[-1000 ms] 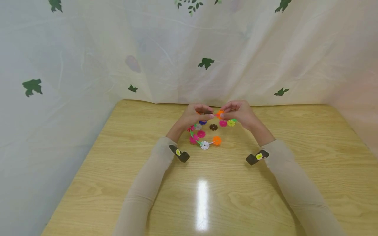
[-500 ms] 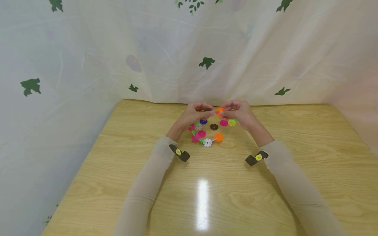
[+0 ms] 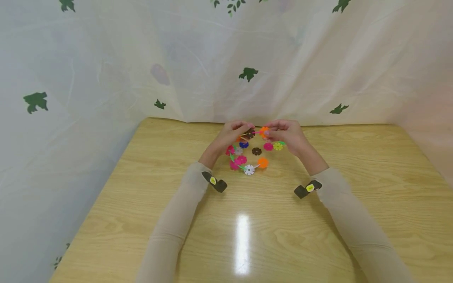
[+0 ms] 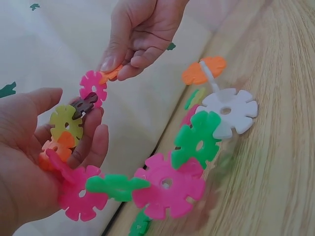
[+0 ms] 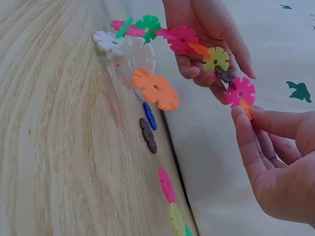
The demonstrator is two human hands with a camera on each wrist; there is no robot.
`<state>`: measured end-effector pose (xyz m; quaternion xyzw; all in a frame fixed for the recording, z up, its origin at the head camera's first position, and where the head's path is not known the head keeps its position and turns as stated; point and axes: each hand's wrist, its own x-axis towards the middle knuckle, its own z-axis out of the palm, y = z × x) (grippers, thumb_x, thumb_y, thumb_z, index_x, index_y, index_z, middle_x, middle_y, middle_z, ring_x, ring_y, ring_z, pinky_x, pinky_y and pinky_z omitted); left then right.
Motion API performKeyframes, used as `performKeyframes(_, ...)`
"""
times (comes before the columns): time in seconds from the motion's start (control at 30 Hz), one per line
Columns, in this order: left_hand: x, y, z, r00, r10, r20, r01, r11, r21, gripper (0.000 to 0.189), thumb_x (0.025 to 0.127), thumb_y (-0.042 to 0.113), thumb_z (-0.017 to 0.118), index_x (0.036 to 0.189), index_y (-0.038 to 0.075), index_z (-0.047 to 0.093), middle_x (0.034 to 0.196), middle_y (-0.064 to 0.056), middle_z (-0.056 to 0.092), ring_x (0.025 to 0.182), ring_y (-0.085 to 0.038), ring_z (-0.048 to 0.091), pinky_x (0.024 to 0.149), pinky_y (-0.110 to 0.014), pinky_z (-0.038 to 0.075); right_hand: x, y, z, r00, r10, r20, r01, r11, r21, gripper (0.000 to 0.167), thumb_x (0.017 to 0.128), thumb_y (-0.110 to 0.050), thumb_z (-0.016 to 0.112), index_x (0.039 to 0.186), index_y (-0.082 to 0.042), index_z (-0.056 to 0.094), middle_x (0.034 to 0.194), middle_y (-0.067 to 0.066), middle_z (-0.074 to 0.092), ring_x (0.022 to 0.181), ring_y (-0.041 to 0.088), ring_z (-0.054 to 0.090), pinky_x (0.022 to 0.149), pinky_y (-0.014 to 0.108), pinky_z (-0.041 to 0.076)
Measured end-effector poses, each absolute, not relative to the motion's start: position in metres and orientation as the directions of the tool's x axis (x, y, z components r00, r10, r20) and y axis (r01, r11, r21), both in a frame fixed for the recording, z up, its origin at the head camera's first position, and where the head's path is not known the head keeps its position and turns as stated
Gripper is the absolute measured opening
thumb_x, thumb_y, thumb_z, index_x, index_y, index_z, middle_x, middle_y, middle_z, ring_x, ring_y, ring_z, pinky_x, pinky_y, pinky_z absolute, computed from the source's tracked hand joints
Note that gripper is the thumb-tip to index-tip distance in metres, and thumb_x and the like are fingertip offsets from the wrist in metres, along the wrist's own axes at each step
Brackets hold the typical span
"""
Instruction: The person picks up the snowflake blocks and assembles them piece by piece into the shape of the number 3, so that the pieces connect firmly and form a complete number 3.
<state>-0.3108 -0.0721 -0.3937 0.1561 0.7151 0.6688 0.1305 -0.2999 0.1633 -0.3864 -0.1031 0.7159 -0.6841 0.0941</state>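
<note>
A chain of slotted plastic snowflake discs runs between the hands and curves down toward the table. My right hand [image 3: 288, 135] pinches the orange snowflake disc [image 3: 264, 132] at its end between thumb and fingers. Joined to that are a pink disc [image 4: 93, 88], a brown disc [image 4: 84, 105] and a yellow-green disc [image 4: 66, 123]. My left hand [image 3: 226, 137] supports this stretch on its fingers, its thumb raised apart from the discs in the left wrist view. Green, pink and white discs [image 4: 229, 112] follow, ending in another orange disc [image 4: 204, 70].
On the wooden table [image 3: 244, 220] lie loose discs: brown [image 3: 256, 151], blue [image 3: 243, 145], pink [image 3: 268, 146] and yellow [image 3: 278, 146], among others. A pale curtain [image 3: 198, 78] hangs along the table's far edge.
The left thumb has lifted away, so the brown disc shows more. The hanging white and orange end of the chain has shifted slightly right and up. The right hand keeps its pinch.
</note>
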Motion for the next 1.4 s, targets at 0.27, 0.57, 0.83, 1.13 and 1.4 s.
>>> performKeyframes(0.27, -0.313, -0.075, -0.394, -0.921, 0.39, 0.008, 0.048, 0.091, 0.995, 0.033, 0.109, 0.024, 0.05, 0.122, 0.0, 0.067, 0.118, -0.014, 0.07, 0.101, -0.019, 0.068, 0.098, -0.037, 0.058, -0.301, 0.162, -0.386, -0.954, -0.301, 0.007, -0.031, 0.076, -0.997, 0.024, 0.095, -0.005, 0.071, 0.115, 0.006, 0.066, 0.089, -0.004, 0.076, 0.08, 0.012, 0.075, 0.081, 0.033, 0.064)
performKeyframes(0.57, -0.314, -0.079, -0.386, -0.943, 0.328, 0.052, 0.09, 0.099, 0.991, 0.037, 0.108, 0.024, 0.051, 0.125, -0.005, 0.065, 0.125, -0.02, 0.068, 0.118, -0.031, 0.064, 0.109, -0.039, 0.051, -0.298, 0.164, -0.384, -0.952, -0.305, 0.0, -0.019, 0.057, -0.998, 0.02, 0.095, 0.001, 0.068, 0.114, 0.007, 0.064, 0.088, -0.004, 0.075, 0.081, 0.013, 0.074, 0.077, 0.028, 0.064)
performKeyframes(0.83, -0.304, -0.083, -0.359, -0.966, 0.153, 0.208, 0.219, 0.058, 0.974, 0.026, 0.101, 0.019, 0.064, 0.116, -0.002, 0.069, 0.109, -0.011, 0.069, 0.102, -0.026, 0.061, 0.091, -0.029, 0.054, -0.289, 0.169, -0.381, -0.946, -0.322, -0.038, 0.012, 0.082, -0.997, 0.018, 0.095, 0.004, 0.066, 0.113, 0.004, 0.062, 0.09, -0.004, 0.071, 0.083, 0.013, 0.071, 0.079, 0.029, 0.064)
performKeyframes(1.13, -0.276, -0.075, -0.354, -0.943, 0.125, 0.309, 0.316, 0.035, 0.948, 0.02, 0.095, 0.011, 0.073, 0.11, -0.002, 0.071, 0.104, -0.012, 0.072, 0.089, -0.015, 0.065, 0.083, -0.021, 0.057, -0.276, 0.164, -0.383, -0.952, -0.306, -0.017, 0.005, 0.041, -0.999, 0.019, 0.094, 0.006, 0.065, 0.113, 0.009, 0.059, 0.089, -0.001, 0.072, 0.08, 0.016, 0.074, 0.08, 0.035, 0.065)
performKeyframes(1.4, -0.26, -0.076, -0.37, -0.973, 0.065, 0.22, 0.218, -0.04, 0.975, 0.019, 0.089, 0.006, 0.078, 0.103, -0.005, 0.072, 0.09, -0.004, 0.075, 0.077, -0.009, 0.07, 0.078, -0.026, 0.063, -0.269, 0.151, -0.385, -0.977, -0.213, -0.015, 0.012, 0.015, -1.0, 0.02, 0.095, 0.006, 0.064, 0.113, 0.01, 0.058, 0.085, -0.001, 0.071, 0.074, 0.015, 0.074, 0.072, 0.029, 0.065)
